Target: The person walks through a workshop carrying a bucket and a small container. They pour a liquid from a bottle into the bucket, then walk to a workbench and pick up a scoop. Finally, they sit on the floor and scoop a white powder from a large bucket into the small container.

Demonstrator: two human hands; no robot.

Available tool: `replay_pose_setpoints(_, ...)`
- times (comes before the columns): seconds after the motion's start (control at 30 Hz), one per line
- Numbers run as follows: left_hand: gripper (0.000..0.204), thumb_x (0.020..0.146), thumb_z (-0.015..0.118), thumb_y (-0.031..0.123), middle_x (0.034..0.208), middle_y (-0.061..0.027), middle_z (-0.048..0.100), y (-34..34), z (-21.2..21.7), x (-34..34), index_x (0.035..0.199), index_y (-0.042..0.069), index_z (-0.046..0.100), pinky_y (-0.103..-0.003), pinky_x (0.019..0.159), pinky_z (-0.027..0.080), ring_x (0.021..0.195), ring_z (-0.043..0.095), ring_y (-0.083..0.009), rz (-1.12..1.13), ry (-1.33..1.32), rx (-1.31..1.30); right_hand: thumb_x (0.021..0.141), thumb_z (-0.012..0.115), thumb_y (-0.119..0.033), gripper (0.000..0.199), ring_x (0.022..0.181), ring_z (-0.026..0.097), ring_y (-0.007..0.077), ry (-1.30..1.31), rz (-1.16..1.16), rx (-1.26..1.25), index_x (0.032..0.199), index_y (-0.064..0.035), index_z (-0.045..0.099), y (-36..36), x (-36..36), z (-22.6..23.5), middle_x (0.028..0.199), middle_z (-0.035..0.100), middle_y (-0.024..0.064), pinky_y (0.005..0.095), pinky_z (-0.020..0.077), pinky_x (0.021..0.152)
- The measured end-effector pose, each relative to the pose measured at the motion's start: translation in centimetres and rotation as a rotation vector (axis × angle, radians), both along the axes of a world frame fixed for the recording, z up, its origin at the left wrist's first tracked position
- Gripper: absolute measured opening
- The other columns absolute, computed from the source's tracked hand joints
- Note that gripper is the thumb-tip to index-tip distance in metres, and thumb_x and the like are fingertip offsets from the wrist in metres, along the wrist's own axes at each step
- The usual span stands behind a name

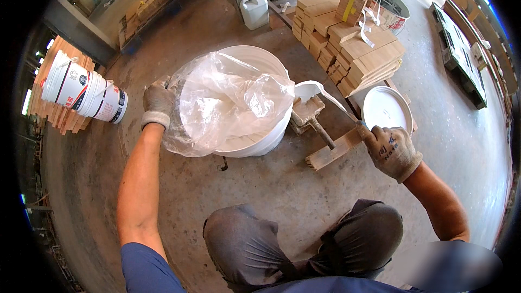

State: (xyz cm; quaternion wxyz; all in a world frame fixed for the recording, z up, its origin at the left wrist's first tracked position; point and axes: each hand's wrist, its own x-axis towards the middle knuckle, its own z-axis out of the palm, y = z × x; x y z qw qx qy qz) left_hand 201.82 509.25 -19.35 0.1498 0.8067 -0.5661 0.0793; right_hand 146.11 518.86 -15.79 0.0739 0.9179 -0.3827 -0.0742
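A large white bucket stands before me, with a clear plastic bag bunched over its mouth. Pale material shows dimly inside it. My gloved left hand is closed on the bag's edge at the bucket's left side. To the right, my gloved right hand is wrapped round the handle of a white ladle, whose bowl hangs beside the bucket's right rim. Below the bowl is a residue-crusted tool with a rod-like handle, by a wooden block.
A round white lid lies at right. Stacked wood pieces stand behind it, near a drum. A white jug is at the back, white pails are at left, and a dark pallet is far right.
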Motion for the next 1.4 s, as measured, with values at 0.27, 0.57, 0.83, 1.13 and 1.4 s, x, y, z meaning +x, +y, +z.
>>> replay_pose_setpoints(0.27, 0.042, 0.092, 0.07, 0.044, 0.111, -0.0211, 0.073, 0.1, 0.2, -0.2, 0.116, 0.011, 0.077, -0.045, 0.097, 0.054, 0.105, 0.07, -0.0411, 0.017, 0.021, 0.014, 0.094, 0.064, -0.01, 0.048, 0.073, 0.074, 0.0285, 0.075, 0.054, -0.059, 0.139, 0.002, 0.051, 0.1, -0.7, -0.9, 0.091, 0.07, 0.0142, 0.0391, 0.061, 0.059)
replay_pose_setpoints(0.57, 0.039, 0.092, 0.069, 0.044, 0.106, -0.0221, 0.073, 0.2, 0.3, -0.6, 0.112, 0.011, 0.078, -0.047, 0.091, 0.055, 0.101, 0.07, -0.0429, 0.003, -0.016, -0.005, 0.09, 0.064, -0.007, 0.05, 0.073, 0.073, 0.029, 0.0, 0.073, -0.056, 0.138, 0.0034, 0.052, 0.0, -1.2, -2.8, 0.093, 0.07, 0.0148, 0.0392, 0.0607, 0.06)
replay_pose_setpoints(0.83, 0.037, 0.091, 0.071, 0.042, 0.104, -0.0219, 0.073, 0.2, -0.4, -0.1, 0.11, 0.011, 0.078, -0.047, 0.091, 0.055, 0.101, 0.07, -0.0428, -0.017, -0.043, -0.063, 0.09, 0.063, -0.006, 0.046, 0.074, 0.073, 0.0286, -0.089, 0.107, -0.071, 0.134, 0.0034, 0.056, -0.2, -1.6, -4.7, 0.096, 0.07, 0.0147, 0.0394, 0.0607, 0.06)
replay_pose_setpoints(1.13, 0.039, 0.092, 0.07, 0.04, 0.117, -0.0199, 0.073, 0.3, -0.2, -0.5, 0.118, 0.013, 0.077, -0.044, 0.098, 0.053, 0.109, 0.069, -0.0394, 0.04, -0.054, 0.038, 0.091, 0.063, -0.007, 0.044, 0.073, 0.073, 0.0274, -0.173, 0.073, -0.031, 0.134, 0.0037, 0.056, -0.3, -1.4, -4.4, 0.096, 0.069, 0.0153, 0.0387, 0.061, 0.06)
replay_pose_setpoints(1.4, 0.04, 0.091, 0.07, 0.038, 0.116, -0.0203, 0.073, 0.3, -0.2, -0.6, 0.119, 0.01, 0.076, -0.044, 0.1, 0.052, 0.111, 0.068, -0.0396, 0.055, -0.012, 0.051, 0.091, 0.063, -0.007, 0.041, 0.072, 0.073, 0.0265, -0.052, 0.149, -0.16, 0.13, 0.0041, 0.058, -0.1, -1.0, -4.0, 0.094, 0.068, 0.0147, 0.0379, 0.0602, 0.057)
